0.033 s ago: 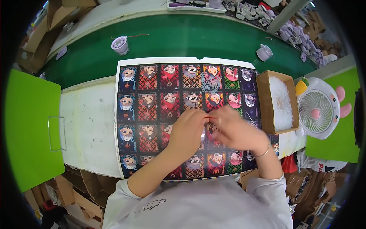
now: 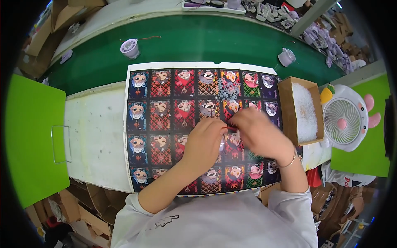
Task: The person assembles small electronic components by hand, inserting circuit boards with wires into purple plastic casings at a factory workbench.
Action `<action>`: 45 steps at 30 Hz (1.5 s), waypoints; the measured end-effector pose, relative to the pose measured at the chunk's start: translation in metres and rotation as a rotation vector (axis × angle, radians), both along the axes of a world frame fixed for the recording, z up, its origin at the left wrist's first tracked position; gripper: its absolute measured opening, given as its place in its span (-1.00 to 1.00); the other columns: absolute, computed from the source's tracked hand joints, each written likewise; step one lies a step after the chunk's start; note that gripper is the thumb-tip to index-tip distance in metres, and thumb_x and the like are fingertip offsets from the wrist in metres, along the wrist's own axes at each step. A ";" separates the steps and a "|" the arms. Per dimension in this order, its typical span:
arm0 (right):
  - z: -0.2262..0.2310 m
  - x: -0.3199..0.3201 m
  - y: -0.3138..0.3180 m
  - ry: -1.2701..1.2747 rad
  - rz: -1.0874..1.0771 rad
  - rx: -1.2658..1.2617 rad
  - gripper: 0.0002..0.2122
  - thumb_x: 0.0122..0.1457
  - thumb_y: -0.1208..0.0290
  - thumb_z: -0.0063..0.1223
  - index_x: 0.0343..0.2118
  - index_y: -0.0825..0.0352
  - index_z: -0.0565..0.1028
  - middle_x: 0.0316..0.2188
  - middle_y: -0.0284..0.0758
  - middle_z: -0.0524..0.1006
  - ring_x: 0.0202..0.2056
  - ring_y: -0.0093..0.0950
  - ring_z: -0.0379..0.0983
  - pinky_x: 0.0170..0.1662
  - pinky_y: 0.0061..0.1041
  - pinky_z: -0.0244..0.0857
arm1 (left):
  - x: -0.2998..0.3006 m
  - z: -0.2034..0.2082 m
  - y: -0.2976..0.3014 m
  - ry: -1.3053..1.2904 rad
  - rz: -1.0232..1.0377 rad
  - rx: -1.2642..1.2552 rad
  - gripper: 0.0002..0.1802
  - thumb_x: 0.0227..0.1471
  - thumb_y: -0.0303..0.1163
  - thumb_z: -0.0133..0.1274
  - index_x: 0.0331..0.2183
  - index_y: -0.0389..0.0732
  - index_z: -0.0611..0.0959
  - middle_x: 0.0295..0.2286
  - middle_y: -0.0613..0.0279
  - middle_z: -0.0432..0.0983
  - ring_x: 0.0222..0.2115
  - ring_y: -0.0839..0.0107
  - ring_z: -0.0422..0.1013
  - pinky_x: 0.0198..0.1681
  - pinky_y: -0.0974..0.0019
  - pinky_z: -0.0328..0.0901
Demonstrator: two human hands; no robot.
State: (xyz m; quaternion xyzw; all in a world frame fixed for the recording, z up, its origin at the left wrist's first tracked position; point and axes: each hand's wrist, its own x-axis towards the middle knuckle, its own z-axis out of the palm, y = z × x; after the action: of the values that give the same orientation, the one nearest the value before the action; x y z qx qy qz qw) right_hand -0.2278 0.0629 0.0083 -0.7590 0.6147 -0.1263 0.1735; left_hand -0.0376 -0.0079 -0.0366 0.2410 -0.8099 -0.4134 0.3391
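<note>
Over the middle of a printed card sheet point(image 2: 160, 142), my two hands work close together. The fingertips of my left hand point(image 2: 203, 142) are pinched on a thin red wire point(image 2: 232, 129). Just to its right, my right hand point(image 2: 262, 134) is curled with its fingertips by the wire; motion blurs it, and what it holds is hidden. Beneath the fingers a small whitish-lilac part point(image 2: 222, 144) shows in part. Farther off on the sheet lies a pile of small pale, pink and bluish rings point(image 2: 230, 89).
At the right stand a cardboard box point(image 2: 291, 111) of clear small pieces and a white fan point(image 2: 344, 118). Lilac round housings with wires, one at left point(image 2: 130, 48) and one at right point(image 2: 286, 57), sit on the green belt point(image 2: 198, 41). Green panels point(image 2: 35, 140) flank the bench.
My right hand has moved slightly and turned, its fingers now more curled and a little farther from the left fingertips. My left hand stays nearly in place.
</note>
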 end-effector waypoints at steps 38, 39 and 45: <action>0.041 0.054 0.034 -0.439 -0.317 -0.305 -0.82 0.03 0.73 0.10 -0.29 0.42 0.43 -0.34 -0.18 0.41 -0.39 -0.31 0.35 -0.36 -0.47 0.29 | 0.000 0.039 0.012 -0.086 -0.194 -0.167 -0.87 -0.08 -0.44 0.00 -0.41 -0.27 0.48 -0.52 0.08 0.39 -0.43 0.06 0.40 -0.35 0.05 0.30; 0.042 0.054 0.032 -0.474 -0.334 -0.289 -0.83 0.04 0.71 0.11 -0.31 0.41 0.43 -0.34 -0.19 0.42 -0.41 -0.36 0.35 -0.38 -0.50 0.27 | 0.001 0.038 0.010 -0.070 -0.197 -0.155 -0.85 -0.07 -0.44 0.00 -0.38 -0.29 0.49 -0.50 0.06 0.41 -0.41 0.06 0.41 -0.34 0.06 0.32; 0.038 0.047 0.022 -0.604 -0.356 -0.232 -0.86 0.06 0.69 0.13 -0.32 0.41 0.44 -0.39 -0.21 0.44 -0.44 -0.40 0.36 -0.40 -0.53 0.26 | 0.005 0.034 -0.001 0.019 -0.262 -0.156 -0.64 -0.06 -0.48 0.04 -0.16 -0.39 0.51 -0.42 0.08 0.49 -0.34 0.15 0.49 -0.08 0.07 0.41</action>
State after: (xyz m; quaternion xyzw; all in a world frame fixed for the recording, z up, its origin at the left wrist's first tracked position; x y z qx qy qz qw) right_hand -0.1807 0.0851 0.0460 -0.5833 0.6397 -0.4417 0.2353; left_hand -0.0323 -0.0085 -0.0027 0.1026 -0.8609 -0.3921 0.3076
